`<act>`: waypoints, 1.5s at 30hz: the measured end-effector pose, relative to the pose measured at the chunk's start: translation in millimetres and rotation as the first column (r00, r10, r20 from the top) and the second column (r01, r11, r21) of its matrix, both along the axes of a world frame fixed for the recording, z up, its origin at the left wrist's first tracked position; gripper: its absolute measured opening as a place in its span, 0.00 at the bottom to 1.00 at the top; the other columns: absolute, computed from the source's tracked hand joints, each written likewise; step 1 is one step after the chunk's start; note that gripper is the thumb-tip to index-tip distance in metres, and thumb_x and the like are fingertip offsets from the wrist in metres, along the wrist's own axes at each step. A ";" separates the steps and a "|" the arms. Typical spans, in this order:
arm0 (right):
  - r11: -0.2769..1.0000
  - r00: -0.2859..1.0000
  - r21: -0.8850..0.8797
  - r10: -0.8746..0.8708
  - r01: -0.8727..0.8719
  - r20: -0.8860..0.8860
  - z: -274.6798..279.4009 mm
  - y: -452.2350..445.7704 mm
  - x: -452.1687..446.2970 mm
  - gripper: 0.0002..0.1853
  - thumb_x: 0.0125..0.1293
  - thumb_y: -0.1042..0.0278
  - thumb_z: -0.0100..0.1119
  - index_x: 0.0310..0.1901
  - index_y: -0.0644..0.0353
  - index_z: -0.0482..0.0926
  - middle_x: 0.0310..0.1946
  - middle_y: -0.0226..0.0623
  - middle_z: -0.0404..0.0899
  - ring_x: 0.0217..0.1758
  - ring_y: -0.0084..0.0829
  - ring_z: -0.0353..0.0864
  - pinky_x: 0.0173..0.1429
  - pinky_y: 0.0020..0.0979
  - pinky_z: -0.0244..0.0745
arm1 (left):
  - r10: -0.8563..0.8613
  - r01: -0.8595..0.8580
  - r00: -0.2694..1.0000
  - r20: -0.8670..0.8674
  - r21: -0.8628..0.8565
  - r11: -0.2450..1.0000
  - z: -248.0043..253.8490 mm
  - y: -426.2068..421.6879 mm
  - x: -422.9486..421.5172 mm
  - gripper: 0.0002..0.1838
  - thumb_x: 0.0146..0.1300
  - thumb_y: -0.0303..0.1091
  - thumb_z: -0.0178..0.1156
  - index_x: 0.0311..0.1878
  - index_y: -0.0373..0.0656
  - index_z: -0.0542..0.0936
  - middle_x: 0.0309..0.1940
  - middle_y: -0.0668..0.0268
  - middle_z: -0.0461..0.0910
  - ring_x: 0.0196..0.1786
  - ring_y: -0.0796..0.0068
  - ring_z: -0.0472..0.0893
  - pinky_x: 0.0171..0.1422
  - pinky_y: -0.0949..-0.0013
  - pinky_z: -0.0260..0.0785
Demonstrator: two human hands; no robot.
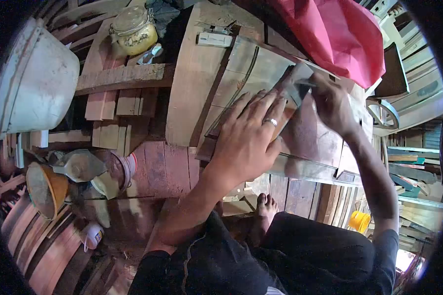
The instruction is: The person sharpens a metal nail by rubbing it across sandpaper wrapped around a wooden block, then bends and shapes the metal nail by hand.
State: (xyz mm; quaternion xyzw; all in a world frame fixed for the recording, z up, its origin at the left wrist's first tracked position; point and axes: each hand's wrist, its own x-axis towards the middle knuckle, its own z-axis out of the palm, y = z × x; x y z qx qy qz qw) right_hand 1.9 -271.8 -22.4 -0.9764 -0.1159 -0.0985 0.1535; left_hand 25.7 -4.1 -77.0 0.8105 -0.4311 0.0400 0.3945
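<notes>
My left hand [251, 132], with a ring on one finger, lies with its fingers stretched over a narrow wood piece [279, 129] on the work surface. My right hand [332, 105] is smeared by motion just beyond those fingertips. Its fingers are curled round a dark, flat-edged object [304, 87], too blurred to name. Beneath both hands is a wide wooden panel [312, 132]. A thin dark strip [243, 81] lies on the panel, left of my fingers.
Pink sheeting [339, 39] drapes over the far right. At left stand a white bucket [42, 81], a lidded jar [133, 34] and an orange bowl [47, 191]. A metal fitting [214, 39] sits at the back. My bare foot [267, 209] and a yellow spool [359, 221] are below.
</notes>
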 end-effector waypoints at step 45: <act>0.988 0.992 -0.087 0.129 -0.127 0.011 3.2 12.7 0.3 0.18 0.62 0.79 0.61 0.55 0.56 0.83 0.40 0.52 0.85 0.44 0.59 0.86 0.48 0.53 0.81 | -0.006 0.006 1.000 -0.003 0.047 0.999 -2.4 -0.3 -0.5 0.43 0.65 0.40 0.66 0.82 0.40 0.67 0.78 0.50 0.69 0.78 0.43 0.69 0.86 0.46 0.56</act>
